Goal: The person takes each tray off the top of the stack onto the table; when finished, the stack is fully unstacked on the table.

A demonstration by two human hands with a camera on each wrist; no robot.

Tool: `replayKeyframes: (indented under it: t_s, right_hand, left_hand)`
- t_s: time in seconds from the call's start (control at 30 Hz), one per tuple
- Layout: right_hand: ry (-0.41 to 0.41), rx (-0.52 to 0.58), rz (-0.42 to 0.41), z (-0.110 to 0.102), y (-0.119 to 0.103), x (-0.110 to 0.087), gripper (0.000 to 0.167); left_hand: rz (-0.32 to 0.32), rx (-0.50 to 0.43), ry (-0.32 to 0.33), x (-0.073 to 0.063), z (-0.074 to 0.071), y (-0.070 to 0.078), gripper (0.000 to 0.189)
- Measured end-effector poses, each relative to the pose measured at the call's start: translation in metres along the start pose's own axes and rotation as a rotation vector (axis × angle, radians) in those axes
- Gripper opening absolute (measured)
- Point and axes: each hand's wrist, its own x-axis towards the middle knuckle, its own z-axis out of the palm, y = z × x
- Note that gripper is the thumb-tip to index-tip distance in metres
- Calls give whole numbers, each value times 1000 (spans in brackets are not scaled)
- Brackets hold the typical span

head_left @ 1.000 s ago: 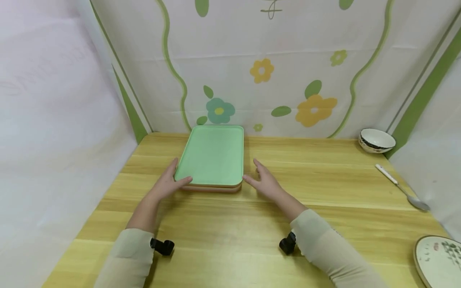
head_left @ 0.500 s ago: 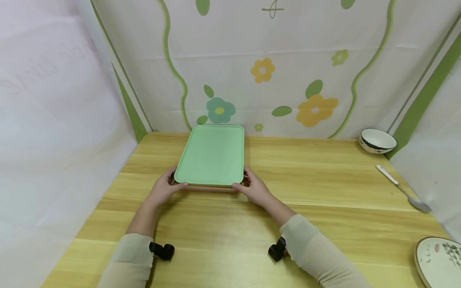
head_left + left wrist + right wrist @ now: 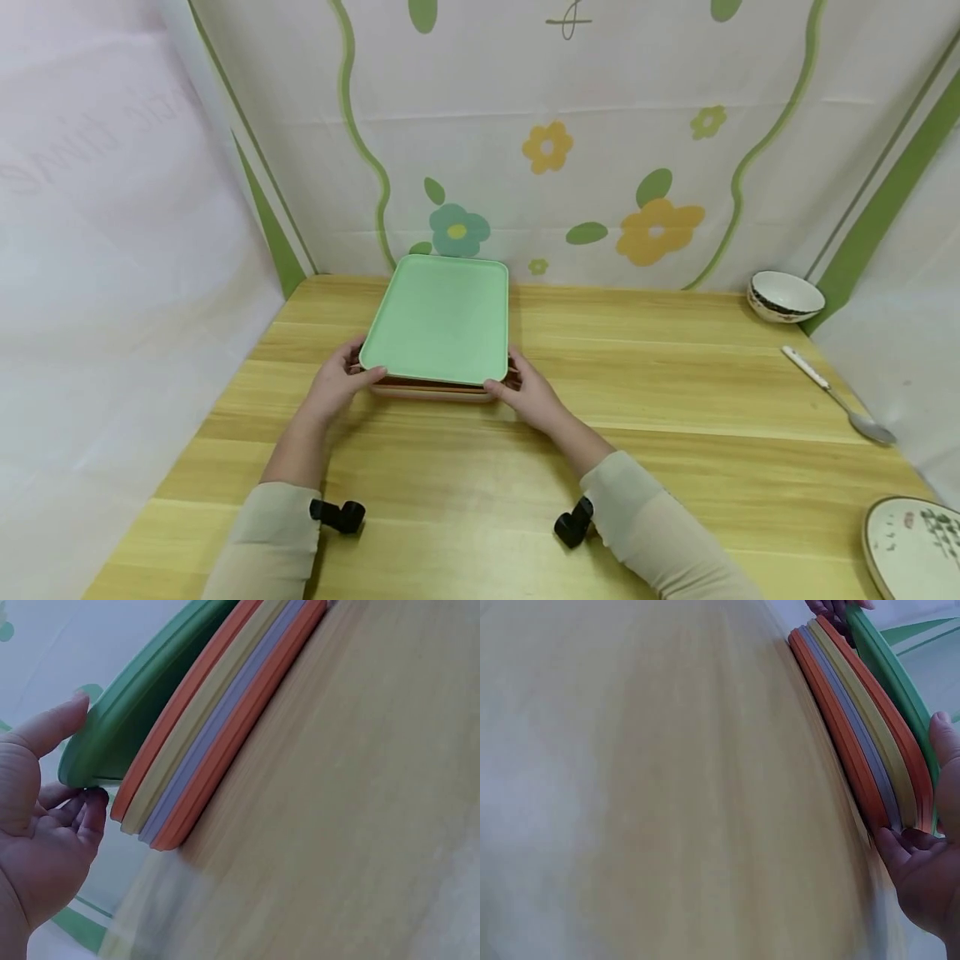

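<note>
A light green rectangular tray (image 3: pixel 442 321) tops a stack of orange, yellow and purple trays (image 3: pixel 214 727). Its near left corner stands raised, leaving a dark gap over the orange tray below. My left hand (image 3: pixel 337 387) pinches that corner, thumb on the upper rim and fingers curled beneath. At the near right corner, my right hand (image 3: pixel 531 396) grips the green tray with its thumb at the rim. In the right wrist view, the right fingertips (image 3: pixel 892 844) lie against the ends of the lower trays.
The wooden table (image 3: pixel 465 492) meets a flower-printed cloth wall (image 3: pixel 585 167) at the back. On the right are a patterned bowl (image 3: pixel 786 298), a spoon with a white handle (image 3: pixel 806 365) and a decorated plate (image 3: pixel 903 554) near the front.
Both hands have closed in on the near corners of the green tray from beside it. The tray's near left side has risen off the stack.
</note>
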Motion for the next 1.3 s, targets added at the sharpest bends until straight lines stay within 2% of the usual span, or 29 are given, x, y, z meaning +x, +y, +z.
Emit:
replayKeyframes:
  t_s: [0.1, 0.23, 0.37, 0.47, 0.63, 0.73, 0.87, 1.03, 1.3]
  right_hand:
    - [-13, 10, 7, -2, -9, -6, 87]
    - [-7, 23, -3, -1, -7, -6, 85]
    - [14, 51, -76, 5, 7, 1, 82]
    - [34, 61, -94, 8, 9, 1, 84]
    - [71, 54, -48, 11, 10, -1, 91]
    - [76, 36, -32, 12, 11, -3, 95]
    - [77, 33, -28, 13, 12, -2, 95]
    - [78, 29, -56, 13, 14, 0, 93]
    - [76, 24, -35, 12, 16, -1, 90]
  left_hand:
    - [1, -145, -29, -1, 0, 1, 68]
    - [6, -360, -74, -1, -1, -4, 59]
    - [5, -515, -50, -2, 1, -3, 59]
    - [24, -576, -31, -4, 2, -1, 58]
    - [75, -641, -6, -6, 2, -2, 55]
    - [102, -715, 35, -9, 0, -3, 49]
    - [153, -822, 86, -13, -9, -3, 35]
    - [207, -905, 141, -19, -27, -5, 33]
    - [193, -1032, 296, -28, -63, -10, 25]
